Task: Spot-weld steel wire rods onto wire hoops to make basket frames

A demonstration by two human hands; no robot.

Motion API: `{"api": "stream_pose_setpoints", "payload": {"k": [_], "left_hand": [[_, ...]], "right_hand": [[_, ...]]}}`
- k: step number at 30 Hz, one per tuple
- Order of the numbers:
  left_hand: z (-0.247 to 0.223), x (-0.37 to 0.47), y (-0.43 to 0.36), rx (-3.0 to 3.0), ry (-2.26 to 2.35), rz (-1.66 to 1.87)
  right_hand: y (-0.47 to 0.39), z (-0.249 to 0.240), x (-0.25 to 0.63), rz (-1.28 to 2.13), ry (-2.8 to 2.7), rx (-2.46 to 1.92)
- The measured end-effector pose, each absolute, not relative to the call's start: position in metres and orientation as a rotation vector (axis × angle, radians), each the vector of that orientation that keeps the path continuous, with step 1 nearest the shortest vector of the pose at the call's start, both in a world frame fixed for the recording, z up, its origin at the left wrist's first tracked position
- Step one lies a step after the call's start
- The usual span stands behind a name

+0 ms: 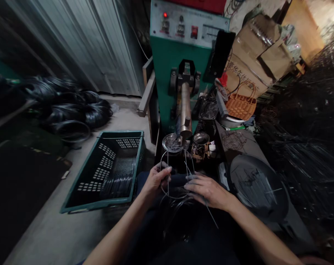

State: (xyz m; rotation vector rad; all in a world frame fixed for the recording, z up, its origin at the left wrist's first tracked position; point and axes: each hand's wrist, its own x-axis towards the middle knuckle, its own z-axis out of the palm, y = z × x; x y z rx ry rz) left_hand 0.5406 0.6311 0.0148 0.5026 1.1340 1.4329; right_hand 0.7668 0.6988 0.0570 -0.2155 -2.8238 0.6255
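A round wire frame with straight wires across it stands in front of the welding machine's metal arm, its top edge close under the arm's tip. My left hand pinches the frame's left side between thumb and fingers. At the right side is my right hand, its bent fingers closed around thin straight wire rods that stick out above and below it. Whether these fingers also grip the frame cannot be made out. More bent wire rings lie dimly on my lap below the hands.
A green plastic crate holding stacked wire pieces sits at left. A round black pan with straight rods lies at right. The green machine stands ahead. Wire coils, a wicker basket and cardboard boxes are farther off.
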Motion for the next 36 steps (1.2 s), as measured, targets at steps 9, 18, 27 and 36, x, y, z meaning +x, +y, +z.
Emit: {"api": "stream_pose_setpoints", "payload": {"k": [9,18,27,36], "left_hand": [[0.018,0.538,0.634,0.49,1.126,1.47],[0.022,0.537,0.633,0.477,1.158,1.454],[0.033,0.499,0.705,0.502,1.208,1.507],[0.037,0.47,0.759,0.662,1.136,1.555]], "right_hand": [[0.706,0.061,0.762,0.587,-2.845,-0.206],[0.71,0.07,0.756,0.631,-2.807,-0.161],[0.769,0.041,0.737,0.323,-2.509,-0.521],[0.819,0.031,0.706,0.419,-2.333,-0.488]]}}
